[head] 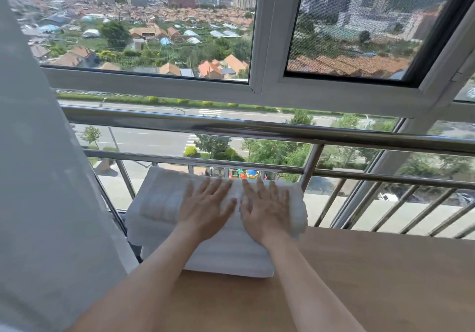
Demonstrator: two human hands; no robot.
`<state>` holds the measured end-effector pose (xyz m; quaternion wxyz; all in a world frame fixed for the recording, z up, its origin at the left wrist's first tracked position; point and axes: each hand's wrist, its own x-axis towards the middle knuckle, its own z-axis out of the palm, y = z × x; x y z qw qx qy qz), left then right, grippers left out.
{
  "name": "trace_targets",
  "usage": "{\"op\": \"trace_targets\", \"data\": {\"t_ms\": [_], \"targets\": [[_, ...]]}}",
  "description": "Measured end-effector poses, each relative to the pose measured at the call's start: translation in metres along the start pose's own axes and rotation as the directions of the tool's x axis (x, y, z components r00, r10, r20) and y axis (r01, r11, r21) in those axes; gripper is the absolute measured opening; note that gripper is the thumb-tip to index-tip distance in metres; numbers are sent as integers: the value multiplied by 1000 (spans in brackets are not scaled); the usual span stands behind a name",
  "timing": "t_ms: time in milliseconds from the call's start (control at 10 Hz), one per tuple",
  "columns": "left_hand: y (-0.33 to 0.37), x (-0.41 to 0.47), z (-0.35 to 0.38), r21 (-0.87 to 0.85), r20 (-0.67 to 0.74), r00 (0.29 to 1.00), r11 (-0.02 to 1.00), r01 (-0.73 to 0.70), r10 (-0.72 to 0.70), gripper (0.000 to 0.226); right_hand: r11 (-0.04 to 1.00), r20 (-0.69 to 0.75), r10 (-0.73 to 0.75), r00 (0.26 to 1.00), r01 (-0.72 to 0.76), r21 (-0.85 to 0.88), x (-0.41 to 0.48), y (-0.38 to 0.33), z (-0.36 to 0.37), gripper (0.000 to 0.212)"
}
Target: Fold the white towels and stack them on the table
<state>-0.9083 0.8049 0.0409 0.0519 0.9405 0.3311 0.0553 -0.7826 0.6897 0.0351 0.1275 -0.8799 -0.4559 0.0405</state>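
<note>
A stack of folded white towels (159, 203) sits at the far left corner of the wooden table (372, 267), by the window railing. My left hand (205, 208) lies flat on the top towel with its fingers spread and straight. My right hand (266, 208) presses flat beside it, a little to the right, fingers straight too. Both palms face down. The lower towel (231, 257) of the stack sticks out toward me under my wrists. The hands hide the middle of the top towel.
A steel railing (257, 128) with thin bars runs just behind the table, and a large window (270, 87) stands beyond it. A white sheer curtain (38, 177) hangs at the left, next to the towels. Bare tabletop stretches to the right.
</note>
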Motion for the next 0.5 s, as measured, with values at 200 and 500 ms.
{"op": "trace_targets", "data": {"t_ms": [200,500], "targets": [[-64,-24,-4,-20,-124,979,987,162,-163,73,996,-21,87,996,-86,27,-4,61,-8,63],[-61,-20,-30,-50,-84,953,957,287,-290,93,977,41,123,992,-129,173,9,120,-65,63]]}}
